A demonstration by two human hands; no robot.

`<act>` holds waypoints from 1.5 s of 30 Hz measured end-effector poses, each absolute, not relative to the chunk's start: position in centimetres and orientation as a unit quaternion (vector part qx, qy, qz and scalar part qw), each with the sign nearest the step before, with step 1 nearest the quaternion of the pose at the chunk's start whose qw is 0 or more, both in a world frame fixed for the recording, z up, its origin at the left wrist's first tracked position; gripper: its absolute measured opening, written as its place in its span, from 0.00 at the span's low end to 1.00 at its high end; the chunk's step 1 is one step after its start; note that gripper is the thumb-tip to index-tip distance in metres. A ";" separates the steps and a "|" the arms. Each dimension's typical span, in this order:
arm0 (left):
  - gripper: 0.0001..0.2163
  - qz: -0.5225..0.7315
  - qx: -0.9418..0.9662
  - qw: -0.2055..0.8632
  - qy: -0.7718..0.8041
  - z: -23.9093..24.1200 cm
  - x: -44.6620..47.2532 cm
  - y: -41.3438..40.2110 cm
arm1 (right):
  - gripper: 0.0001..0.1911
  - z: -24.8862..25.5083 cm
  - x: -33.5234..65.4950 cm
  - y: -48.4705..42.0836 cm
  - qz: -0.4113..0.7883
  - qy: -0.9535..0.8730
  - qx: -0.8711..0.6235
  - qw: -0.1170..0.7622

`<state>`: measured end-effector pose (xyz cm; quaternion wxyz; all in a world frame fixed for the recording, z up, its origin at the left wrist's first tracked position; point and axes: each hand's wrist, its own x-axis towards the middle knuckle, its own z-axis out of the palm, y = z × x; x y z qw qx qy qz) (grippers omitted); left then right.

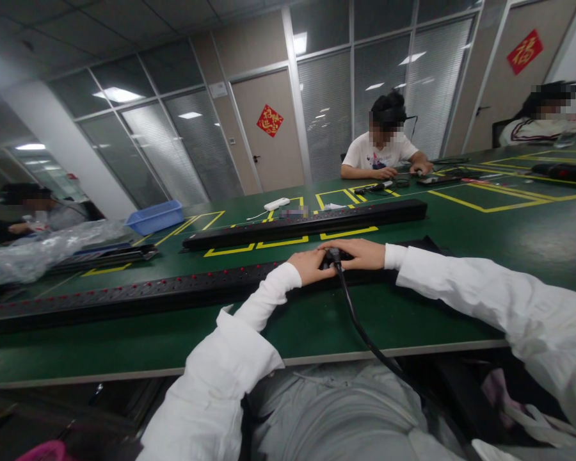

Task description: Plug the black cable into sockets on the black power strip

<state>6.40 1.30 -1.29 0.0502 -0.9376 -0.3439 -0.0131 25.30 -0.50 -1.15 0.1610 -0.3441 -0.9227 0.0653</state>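
Observation:
A long black power strip (173,288) with red dots along its top lies across the green table before me. Against it a black power plug (335,255) sits between my two hands, its thick black cord (352,314) running down over the table edge. My left hand (311,266) is closed over the strip just left of the plug, its thumb near the cord. My right hand (358,254) curls round the plug from the right, fingers reaching behind it. The hands hide the plug's contact with the strip.
Behind lies a second black power strip (307,224). Farther back are a white object with a thin lead (276,204) and a blue basket (156,218). Clear plastic wrap (52,250) covers the left side. A person (381,147) sits opposite, handling cords; others sit at both sides.

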 end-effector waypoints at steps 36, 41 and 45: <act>0.26 -0.018 -0.948 0.029 -0.317 -1.4 6.2 2.0 | 0.29 -1.4 25.4 -0.3 0.060 -0.922 -0.347 0.163; 0.26 -0.018 -0.950 0.029 -0.311 -1.5 6.2 2.1 | 0.29 -1.4 25.4 -0.2 0.059 -0.923 -0.341 0.168; 0.26 -0.016 -0.952 0.028 -0.305 -1.5 6.1 2.1 | 0.29 -1.4 25.3 -0.4 0.061 -0.921 -0.346 0.169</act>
